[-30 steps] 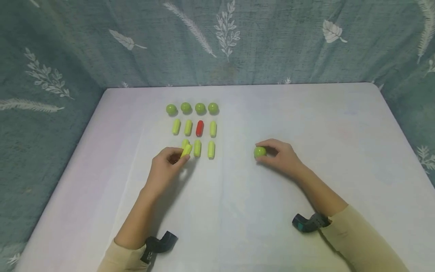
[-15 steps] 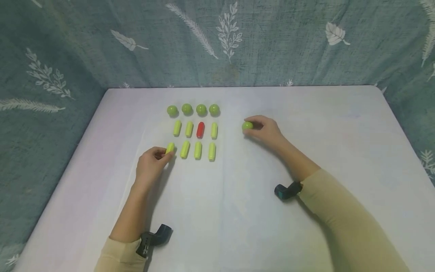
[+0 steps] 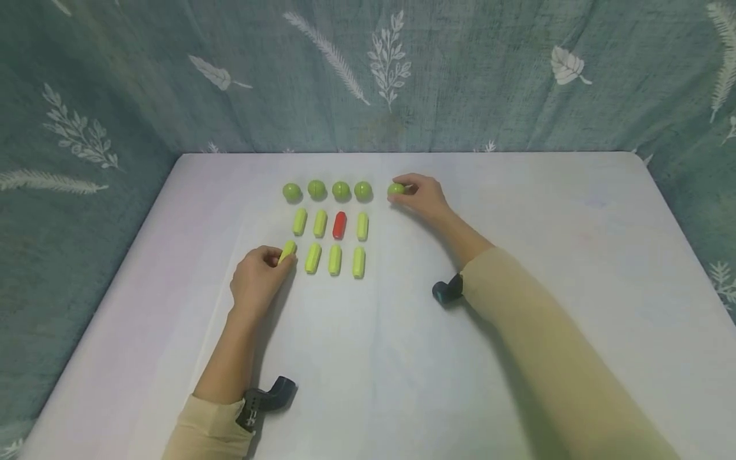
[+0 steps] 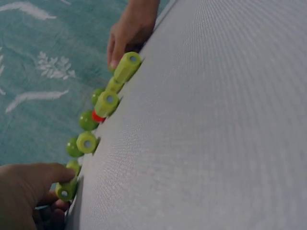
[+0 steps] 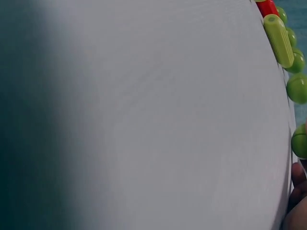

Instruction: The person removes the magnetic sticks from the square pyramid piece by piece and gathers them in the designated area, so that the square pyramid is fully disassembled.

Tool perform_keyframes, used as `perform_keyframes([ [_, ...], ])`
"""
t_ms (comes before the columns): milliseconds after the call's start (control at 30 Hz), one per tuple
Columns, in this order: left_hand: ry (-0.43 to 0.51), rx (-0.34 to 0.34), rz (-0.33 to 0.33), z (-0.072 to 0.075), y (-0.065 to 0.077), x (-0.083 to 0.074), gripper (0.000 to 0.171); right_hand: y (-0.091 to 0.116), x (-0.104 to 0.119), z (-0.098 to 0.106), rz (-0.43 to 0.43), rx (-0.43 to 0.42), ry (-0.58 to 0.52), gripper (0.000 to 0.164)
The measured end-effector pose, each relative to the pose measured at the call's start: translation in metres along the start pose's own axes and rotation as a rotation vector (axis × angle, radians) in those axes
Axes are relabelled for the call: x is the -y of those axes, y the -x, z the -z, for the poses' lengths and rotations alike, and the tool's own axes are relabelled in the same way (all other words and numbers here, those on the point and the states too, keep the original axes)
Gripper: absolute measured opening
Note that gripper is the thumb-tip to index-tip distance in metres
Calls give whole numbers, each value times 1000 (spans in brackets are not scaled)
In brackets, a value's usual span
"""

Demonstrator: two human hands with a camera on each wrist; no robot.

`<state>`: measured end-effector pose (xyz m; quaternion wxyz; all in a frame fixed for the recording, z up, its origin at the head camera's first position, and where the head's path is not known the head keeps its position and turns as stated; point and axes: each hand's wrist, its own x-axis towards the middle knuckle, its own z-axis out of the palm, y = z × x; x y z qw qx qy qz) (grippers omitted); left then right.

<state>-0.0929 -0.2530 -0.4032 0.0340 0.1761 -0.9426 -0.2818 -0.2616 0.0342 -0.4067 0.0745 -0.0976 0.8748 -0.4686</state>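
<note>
My left hand (image 3: 253,278) pinches a yellow-green ridged cylinder (image 3: 287,252) at the left end of the nearest row. In the left wrist view, thumb and fingers close on this cylinder (image 4: 65,190) low over the cloth. At the far row's right end, my right hand (image 3: 422,195) holds a shiny green ball (image 3: 395,189) between thumb and fingers, a short gap from the neighbouring ball (image 3: 363,190). Only the edge of that hand (image 5: 298,206) shows in the right wrist view, beside the held ball (image 5: 300,142).
Several green balls (image 3: 341,191) form the far row. Below them, a red cylinder (image 3: 339,225) stands among yellow-green ones (image 3: 320,223); more cylinders (image 3: 335,260) make the nearest row. The white-covered table (image 3: 546,211) meets a leaf-patterned teal curtain (image 3: 471,83) at the back.
My right hand has carried the green ball leftward and away from me to the far row. My left hand has moved the yellow-green cylinder left to its row's end, then stayed nearly still.
</note>
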Motion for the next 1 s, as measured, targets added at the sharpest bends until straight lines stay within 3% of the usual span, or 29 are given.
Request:
perform_keyframes([
  [467, 34, 14, -17, -8, -3, -7, 46, -4, -8, 2, 4, -22, -3, 49],
  [567, 50, -24, -44, -6, -2, -7, 46, -2, -10, 3, 9, -19, -27, 56],
  [667, 87, -166, -144, -6, 0, -9, 40, 4, -10, 5, 13, -18, -69, 63],
  [767, 138, -352, -333, -10, 5, -16, 30, 15, -10, 6, 9, -18, -88, 68],
  [833, 169, -439, -465, -14, 8, -23, 27, 24, -11, 9, 2, -2, -69, 74],
  [900, 180, -484, -574, -19, 12, -32, 28, 34, -11, 11, -6, 46, -40, 83],
  [1000, 154, -483, -677, -25, 20, -47, 38, 51, -13, 16, 47, 171, 35, 102],
])
